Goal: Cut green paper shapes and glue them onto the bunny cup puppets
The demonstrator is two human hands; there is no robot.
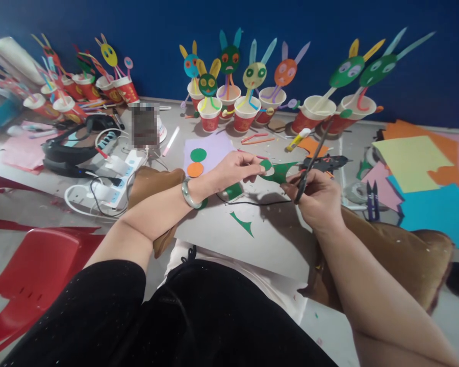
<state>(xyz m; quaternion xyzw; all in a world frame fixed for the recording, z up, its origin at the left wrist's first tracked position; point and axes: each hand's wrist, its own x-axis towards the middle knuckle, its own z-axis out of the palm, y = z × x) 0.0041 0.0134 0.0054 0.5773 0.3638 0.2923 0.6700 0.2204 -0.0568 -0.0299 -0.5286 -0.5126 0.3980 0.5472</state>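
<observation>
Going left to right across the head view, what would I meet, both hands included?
Black headset, orange paper circle, left hand, green paper piece, right hand, dark-blue snips, bright blue paper sheet.

At upper centre and upper right, seven cups (246, 120) are holding seven eared faces (255, 75); left of centre, one lilac sheet (219, 146) is carrying two discs (198, 155); right of centre, one pair of scissors (316, 152) is showing

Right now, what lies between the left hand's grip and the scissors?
Green paper, pinched in the left hand's grip, extends toward the scissors; the head view shows it.
</observation>
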